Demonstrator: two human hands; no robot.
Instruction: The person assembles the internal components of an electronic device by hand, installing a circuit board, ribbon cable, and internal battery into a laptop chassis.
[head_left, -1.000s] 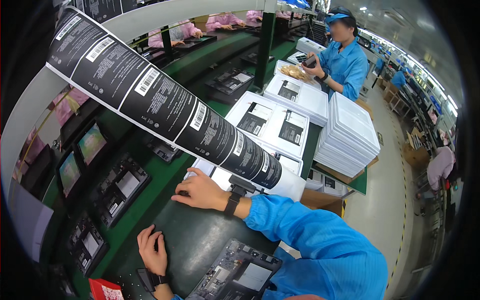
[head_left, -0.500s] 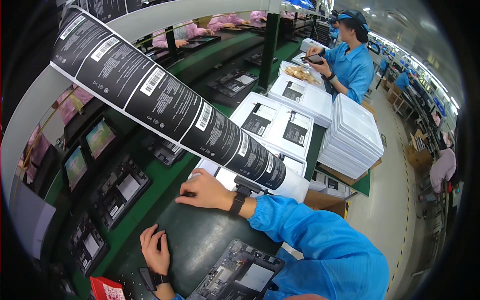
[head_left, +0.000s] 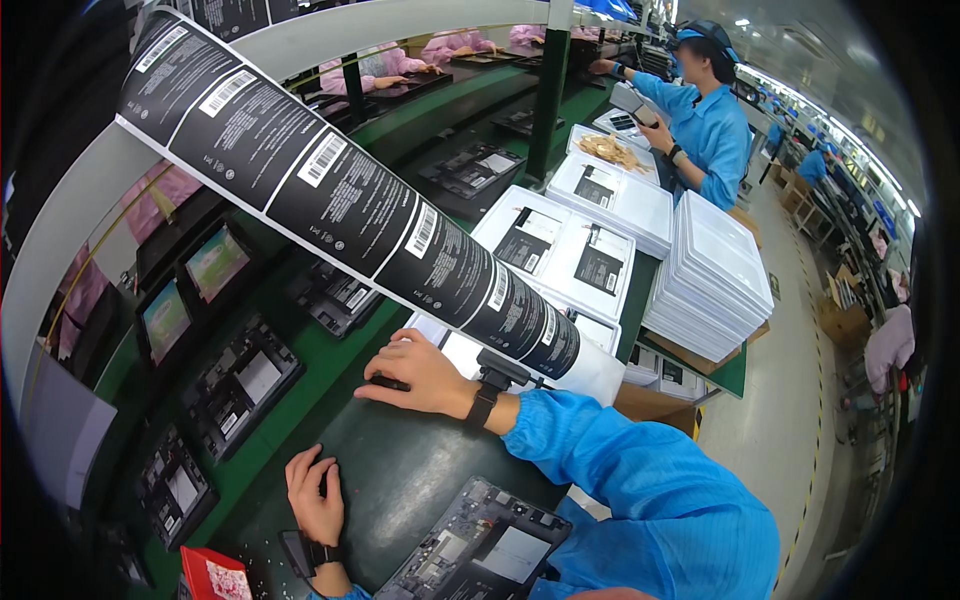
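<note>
My right hand (head_left: 428,376), a black band on its wrist, hovers over or rests on the dark green worktop (head_left: 400,450). Its fingers curl round a small black piece (head_left: 388,382) whose kind I cannot make out. Nearer and to the left, my left hand (head_left: 316,497) lies on the worktop with loosely bent fingers, thumb apart, nothing held. An opened tablet (head_left: 470,545), its circuit board and battery bared, lies close to my body. Above my right hand a long strip of black printed labels (head_left: 380,225) slants across; its lower end comes near my wrist.
White trays (head_left: 560,250) with batteries stand beyond the strip, next to a tall stack of white trays (head_left: 705,275). Several opened tablets (head_left: 245,385) line the green belt at left. A red box (head_left: 215,575) sits at lower left. A co-worker (head_left: 705,120) in blue stands far right.
The co-worker has stretched one arm out to the left, while the other hand keeps a dark flat thing. The view has shifted slightly; my hands have hardly moved.
</note>
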